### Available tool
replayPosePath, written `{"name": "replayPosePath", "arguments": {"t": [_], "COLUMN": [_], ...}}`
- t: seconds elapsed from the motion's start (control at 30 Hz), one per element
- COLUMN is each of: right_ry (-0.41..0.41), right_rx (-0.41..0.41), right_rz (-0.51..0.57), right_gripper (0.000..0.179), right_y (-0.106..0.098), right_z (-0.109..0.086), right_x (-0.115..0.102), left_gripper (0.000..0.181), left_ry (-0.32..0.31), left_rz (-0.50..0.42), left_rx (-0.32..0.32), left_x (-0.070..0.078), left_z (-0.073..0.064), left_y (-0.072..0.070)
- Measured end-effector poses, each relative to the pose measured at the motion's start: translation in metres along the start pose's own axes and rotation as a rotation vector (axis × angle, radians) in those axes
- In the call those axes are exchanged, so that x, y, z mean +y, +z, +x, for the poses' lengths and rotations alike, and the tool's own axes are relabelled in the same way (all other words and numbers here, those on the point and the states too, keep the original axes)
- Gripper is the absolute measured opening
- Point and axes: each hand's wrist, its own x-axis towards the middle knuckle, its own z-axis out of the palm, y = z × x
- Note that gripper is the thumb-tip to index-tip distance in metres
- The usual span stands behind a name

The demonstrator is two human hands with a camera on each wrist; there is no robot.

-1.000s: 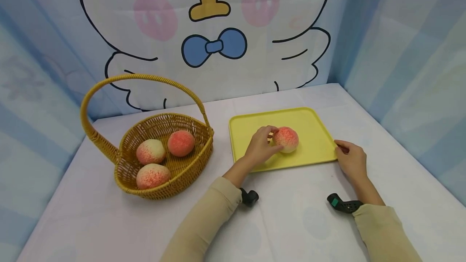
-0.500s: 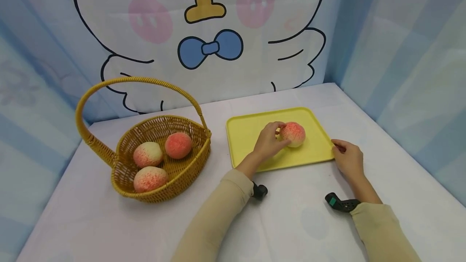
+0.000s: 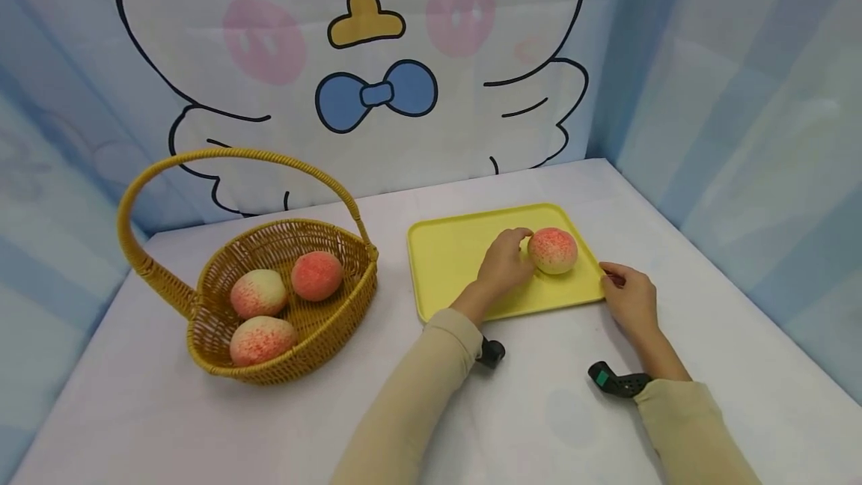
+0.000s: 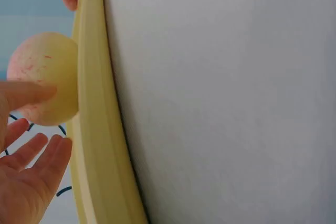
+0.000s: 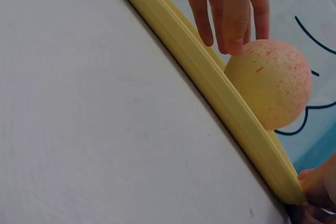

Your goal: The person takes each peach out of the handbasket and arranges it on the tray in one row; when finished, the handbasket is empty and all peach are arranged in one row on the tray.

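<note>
A pink-and-cream peach (image 3: 554,251) sits toward the right side of a yellow tray (image 3: 441,260). My left hand (image 3: 505,262) is just left of it, fingers relaxed and parted. In the left wrist view, the thumb overlaps the peach (image 4: 47,61) while the other fingers hang apart from it. A fingertip seems to touch the peach's side in the right wrist view. My right hand (image 3: 631,298) pinches the tray's near right corner, as the right wrist view also shows on the tray's rim (image 5: 231,103); some of its fingers are hidden there.
On the left stands a woven basket (image 3: 337,331) with a tall arched handle (image 3: 249,154). It holds a red peach (image 3: 317,276) and two paler ones, a rear peach (image 3: 259,293) and a front peach (image 3: 263,340). Patterned curtains (image 3: 727,96) border the white-covered table (image 3: 539,432).
My left hand has moved right with the peach across the tray, and its fingers have loosened from it. My right hand keeps its pinch on the tray's corner. The head view has shifted slightly.
</note>
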Motion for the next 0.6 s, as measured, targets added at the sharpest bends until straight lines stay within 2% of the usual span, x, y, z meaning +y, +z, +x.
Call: {"name": "replayPosePath", "arguments": {"t": [0.17,0.3,0.6], "right_ry": [-0.002,0.004,-0.008], "right_rx": [0.003,-0.005,-0.008], "right_rz": [-0.004,0.001,0.021], "right_gripper": [0.031,0.031,0.029], "right_y": [-0.005,-0.007,-0.005], "right_z": [-0.001,0.000,-0.002], "right_x": [0.000,0.001,0.000], "left_gripper": [0.063,0.062,0.058], "left_ry": [-0.015,-0.041,-0.085], "left_rz": [-0.038,-0.021,0.025], "left_rx": [0.003,0.048,0.069], "left_x": [0.015,0.023,0.034], "left_z": [-0.001,0.002,0.014], "left_y": [0.006,0.010,0.017]}}
